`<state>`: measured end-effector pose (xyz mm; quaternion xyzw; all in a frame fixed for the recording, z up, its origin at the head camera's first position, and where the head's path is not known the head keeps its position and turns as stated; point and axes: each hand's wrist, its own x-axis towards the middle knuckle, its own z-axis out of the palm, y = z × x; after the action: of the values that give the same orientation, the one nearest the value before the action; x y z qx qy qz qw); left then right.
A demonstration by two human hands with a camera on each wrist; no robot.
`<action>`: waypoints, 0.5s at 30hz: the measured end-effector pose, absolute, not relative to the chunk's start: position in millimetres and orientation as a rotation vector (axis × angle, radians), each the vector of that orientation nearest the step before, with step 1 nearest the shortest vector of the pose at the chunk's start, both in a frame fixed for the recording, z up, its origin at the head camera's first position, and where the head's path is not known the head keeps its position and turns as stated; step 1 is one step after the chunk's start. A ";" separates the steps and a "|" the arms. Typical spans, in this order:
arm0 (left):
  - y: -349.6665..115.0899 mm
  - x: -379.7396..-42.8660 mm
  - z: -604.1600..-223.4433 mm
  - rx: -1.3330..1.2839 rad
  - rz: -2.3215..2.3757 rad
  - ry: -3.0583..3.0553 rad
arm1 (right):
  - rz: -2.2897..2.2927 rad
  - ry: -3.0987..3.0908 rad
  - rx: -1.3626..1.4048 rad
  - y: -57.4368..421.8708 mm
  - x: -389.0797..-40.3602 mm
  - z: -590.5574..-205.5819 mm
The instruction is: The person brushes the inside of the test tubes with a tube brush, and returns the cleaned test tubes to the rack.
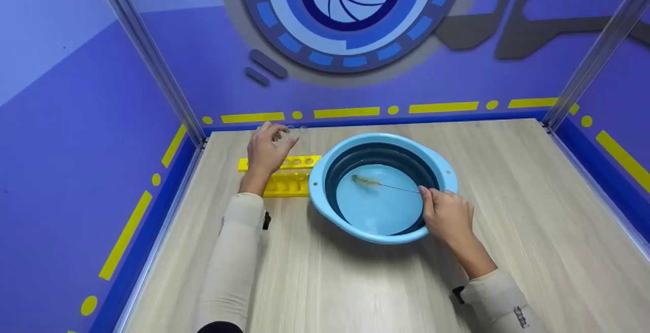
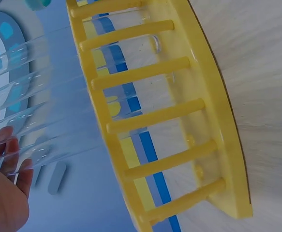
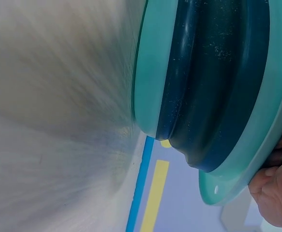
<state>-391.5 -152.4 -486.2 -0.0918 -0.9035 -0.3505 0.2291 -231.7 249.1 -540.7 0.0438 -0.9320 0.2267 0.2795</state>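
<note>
My left hand [image 1: 266,147] is at the upper ends of the clear test tubes [image 2: 58,96], thumb and forefinger curved about one tube's top. Several of these tubes stand in a yellow test tube rack [image 2: 148,118], their lower ends inside its frame. With my right hand [image 1: 449,213] I pinch the thin wire handle of a test tube brush [image 1: 366,180] over the right rim of a blue basin [image 1: 317,170]. The brush's pale yellowish bristle head is inside the basin. In the right wrist view that hand [image 3: 276,193] shows beside the rim, the brush hidden.
The basin stands on a light wood-grain table [image 1: 355,292], close against the right part of the rack. Behind the table rises a blue-purple printed wall [image 1: 355,99]. Metal posts [image 1: 147,59] mark the corners.
</note>
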 end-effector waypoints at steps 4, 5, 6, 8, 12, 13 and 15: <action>-151.2 -391.9 -481.4 -0.247 -0.962 -2.521 | 0.595 -2.501 0.122 250.6 -231.3 -538.9; -151.1 -391.9 -480.7 -0.244 -0.961 -2.527 | 0.596 -2.508 0.121 250.8 -231.4 -538.3; -151.1 -391.6 -480.1 -0.239 -0.959 -2.533 | 0.600 -2.519 0.117 251.0 -231.5 -537.7; -151.2 -391.3 -479.9 -0.233 -0.949 -2.533 | 0.602 -2.540 0.110 251.2 -231.8 -537.0; -151.1 -390.0 -480.0 -0.232 -0.939 -2.517 | 0.615 -2.560 0.099 250.5 -231.3 -537.9; -151.0 -389.5 -480.2 -0.237 -0.939 -2.510 | 0.618 -2.558 0.101 250.2 -230.9 -538.6; -150.6 -387.9 -479.9 -0.251 -0.940 -2.509 | 0.632 -2.553 0.106 249.9 -230.5 -540.1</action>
<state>-387.9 -150.6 -479.9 -0.0910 -0.9088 -0.3405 0.2233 -230.5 249.9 -540.1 0.0390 -0.9386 0.2324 0.2518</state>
